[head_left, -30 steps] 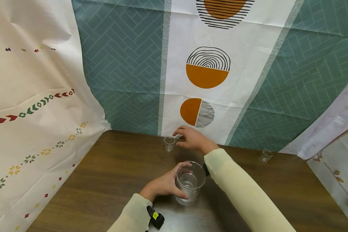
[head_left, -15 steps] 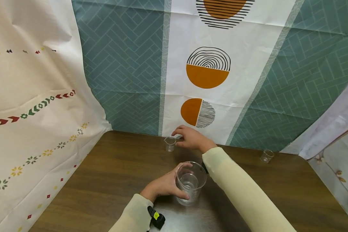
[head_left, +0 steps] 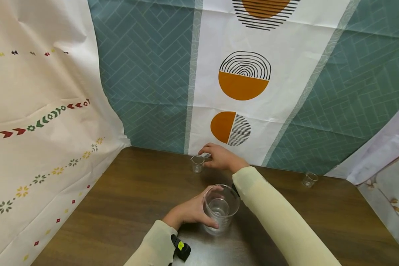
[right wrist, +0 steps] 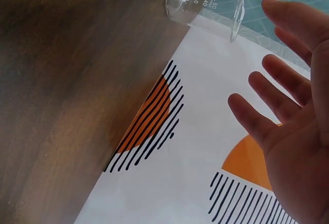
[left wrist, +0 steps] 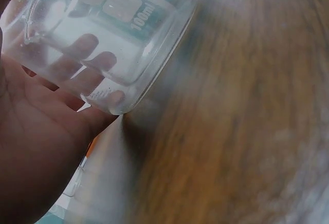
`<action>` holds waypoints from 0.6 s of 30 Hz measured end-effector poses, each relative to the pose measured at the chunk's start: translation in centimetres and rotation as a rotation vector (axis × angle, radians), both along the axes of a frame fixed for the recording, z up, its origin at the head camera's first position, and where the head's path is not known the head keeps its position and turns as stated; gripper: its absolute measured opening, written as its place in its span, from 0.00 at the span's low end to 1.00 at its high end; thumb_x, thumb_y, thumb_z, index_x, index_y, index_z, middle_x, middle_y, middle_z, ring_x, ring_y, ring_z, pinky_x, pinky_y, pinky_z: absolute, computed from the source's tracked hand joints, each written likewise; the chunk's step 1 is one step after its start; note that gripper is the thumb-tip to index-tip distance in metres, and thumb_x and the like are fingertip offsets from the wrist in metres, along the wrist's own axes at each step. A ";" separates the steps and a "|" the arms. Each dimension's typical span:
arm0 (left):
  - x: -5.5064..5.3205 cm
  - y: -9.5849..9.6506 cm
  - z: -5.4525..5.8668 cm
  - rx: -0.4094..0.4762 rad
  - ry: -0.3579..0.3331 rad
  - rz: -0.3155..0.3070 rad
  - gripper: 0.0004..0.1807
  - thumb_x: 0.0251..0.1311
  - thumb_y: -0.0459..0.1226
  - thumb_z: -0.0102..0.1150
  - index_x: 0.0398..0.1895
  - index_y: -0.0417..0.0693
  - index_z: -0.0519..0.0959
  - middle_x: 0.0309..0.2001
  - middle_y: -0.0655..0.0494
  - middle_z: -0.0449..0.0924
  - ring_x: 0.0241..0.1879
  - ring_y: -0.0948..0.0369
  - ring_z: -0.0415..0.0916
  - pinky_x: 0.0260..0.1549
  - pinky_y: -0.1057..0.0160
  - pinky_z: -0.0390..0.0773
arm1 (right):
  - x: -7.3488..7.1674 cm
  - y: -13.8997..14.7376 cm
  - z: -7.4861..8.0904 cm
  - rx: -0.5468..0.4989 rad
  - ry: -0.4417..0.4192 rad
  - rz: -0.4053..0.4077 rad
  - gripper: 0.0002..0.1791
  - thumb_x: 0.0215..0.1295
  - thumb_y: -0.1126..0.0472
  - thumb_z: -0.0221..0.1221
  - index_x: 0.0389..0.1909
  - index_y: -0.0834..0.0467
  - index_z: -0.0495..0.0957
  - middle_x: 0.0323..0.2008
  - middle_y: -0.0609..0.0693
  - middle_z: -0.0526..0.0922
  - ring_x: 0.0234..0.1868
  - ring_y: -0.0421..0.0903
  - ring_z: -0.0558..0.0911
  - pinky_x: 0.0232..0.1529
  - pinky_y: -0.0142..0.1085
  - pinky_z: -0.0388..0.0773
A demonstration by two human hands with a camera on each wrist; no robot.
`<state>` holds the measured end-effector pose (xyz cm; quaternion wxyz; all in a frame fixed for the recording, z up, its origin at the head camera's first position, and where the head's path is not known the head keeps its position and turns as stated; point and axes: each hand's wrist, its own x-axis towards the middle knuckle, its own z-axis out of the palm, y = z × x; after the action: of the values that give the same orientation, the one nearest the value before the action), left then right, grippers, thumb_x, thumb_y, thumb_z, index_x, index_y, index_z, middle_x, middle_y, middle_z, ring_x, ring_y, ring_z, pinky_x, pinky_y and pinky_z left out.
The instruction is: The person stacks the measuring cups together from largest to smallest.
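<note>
My left hand (head_left: 194, 211) holds a large clear glass beaker (head_left: 228, 221) at the middle front of the table, fingers behind it and thumb in front. In the left wrist view the beaker (left wrist: 139, 54) carries white markings reading 100ml. An inner outline shows through its wall; whether a smaller vessel sits inside, I cannot tell. Near the back edge stands a small clear beaker (head_left: 197, 167), marked up to 50 in the right wrist view. Just to its right hovers my right hand (head_left: 221, 157), fingers spread and loosely bent. In the right wrist view the hand (right wrist: 293, 95) is apart from the small beaker (right wrist: 205, 5).
Another small glass beaker (head_left: 309, 180) stands at the back right of the brown wooden table (head_left: 136, 207). A patterned cloth (head_left: 146, 74) hangs directly behind the table. Pale cloths (head_left: 53, 147) line the left and right sides.
The whole head view has shifted slightly, so things appear a little farther right. Both hands and the beakers keep nearly the same places relative to each other.
</note>
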<state>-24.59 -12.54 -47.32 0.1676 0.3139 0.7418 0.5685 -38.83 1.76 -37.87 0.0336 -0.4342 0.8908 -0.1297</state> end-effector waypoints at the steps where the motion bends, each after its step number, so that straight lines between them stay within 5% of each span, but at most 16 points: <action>1: 0.0 0.0 0.0 0.003 -0.001 -0.001 0.54 0.40 0.33 0.78 0.68 0.67 0.54 0.64 0.55 0.70 0.61 0.67 0.69 0.58 0.70 0.68 | -0.1 0.0 0.0 0.001 -0.005 0.000 0.23 0.60 0.59 0.63 0.57 0.57 0.76 0.58 0.55 0.74 0.54 0.53 0.78 0.56 0.42 0.76; 13: 0.1 0.0 0.3 0.017 -0.008 -0.012 0.54 0.40 0.32 0.78 0.69 0.64 0.54 0.65 0.51 0.69 0.61 0.66 0.68 0.58 0.70 0.68 | -0.5 -0.5 -0.2 0.049 -0.024 -0.023 0.23 0.61 0.58 0.63 0.58 0.55 0.76 0.60 0.55 0.73 0.59 0.52 0.74 0.60 0.45 0.72; 18: 0.2 -0.1 0.4 0.007 -0.018 0.002 0.54 0.40 0.33 0.78 0.68 0.68 0.55 0.64 0.59 0.70 0.61 0.67 0.68 0.58 0.70 0.67 | -0.8 -0.9 -0.4 0.067 -0.019 -0.026 0.23 0.61 0.58 0.63 0.58 0.54 0.76 0.60 0.54 0.73 0.60 0.52 0.73 0.62 0.45 0.71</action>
<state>-24.39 -12.63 -46.97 0.1726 0.3086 0.7385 0.5741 -39.60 0.87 -38.30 0.0548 -0.4198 0.8999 -0.1044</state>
